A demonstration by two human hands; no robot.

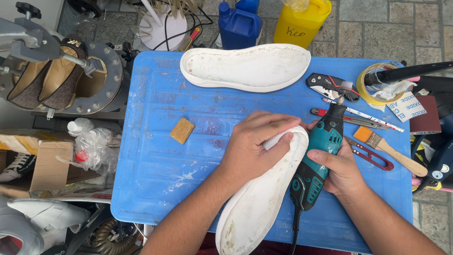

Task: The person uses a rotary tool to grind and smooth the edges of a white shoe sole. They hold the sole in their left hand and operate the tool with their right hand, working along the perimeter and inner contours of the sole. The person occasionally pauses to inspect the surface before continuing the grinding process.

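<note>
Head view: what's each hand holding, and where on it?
Left hand grips the white shoe sole at its toe end; right hand wraps the teal rotary tool mid-body.

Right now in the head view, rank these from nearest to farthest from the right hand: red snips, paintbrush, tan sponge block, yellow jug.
1. Red snips: just right of the right hand.
2. Paintbrush: farther right, beyond the snips.
3. Tan sponge block: left, past the left hand.
4. Yellow jug: on the floor beyond the table's far edge.

Blue plastic tabletop [155, 189], scuffed w/ white smears; grey stone-paved floor [415, 28] behind, daylight, clutter both sides.
</note>
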